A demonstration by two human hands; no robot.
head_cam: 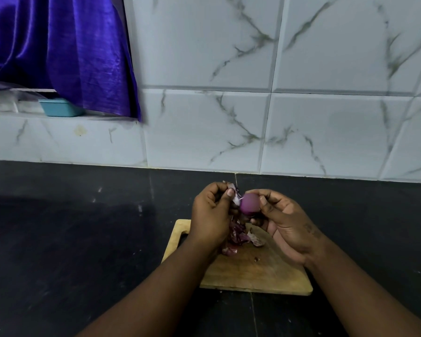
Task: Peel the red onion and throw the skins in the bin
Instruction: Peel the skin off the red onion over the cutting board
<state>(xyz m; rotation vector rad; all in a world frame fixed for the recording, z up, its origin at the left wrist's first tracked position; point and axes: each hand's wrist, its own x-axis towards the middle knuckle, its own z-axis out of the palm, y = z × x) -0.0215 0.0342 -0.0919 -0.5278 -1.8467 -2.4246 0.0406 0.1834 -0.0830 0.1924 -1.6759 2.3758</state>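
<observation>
A dark, almost black countertop (71, 239) runs beneath a wall of pale marble-veined tiles (326, 57). A glossy purple curtain (58, 45) hangs at the upper left over a ledge (5, 103) where a small teal tub (60, 107) sits. Near the counter's front lies a wooden cutting board (253, 271), its handle cut-out at the left end. Both hands are raised just above the board's far end. The right hand (287, 224) holds the red onion (250, 203) (small, smooth, its visible surface bare purple), with the fingers curled round its right side and underside and the thumb against its upper right. The left hand (210, 215) is just beside it, thumb and curled fingers pinching a strip of skin (236, 198) that touches the onion's left side. Under the hands a loose heap of skins (240, 237) rests on the board, partly hidden by the left hand, and a few tiny scraps lie nearer the board's middle
</observation>
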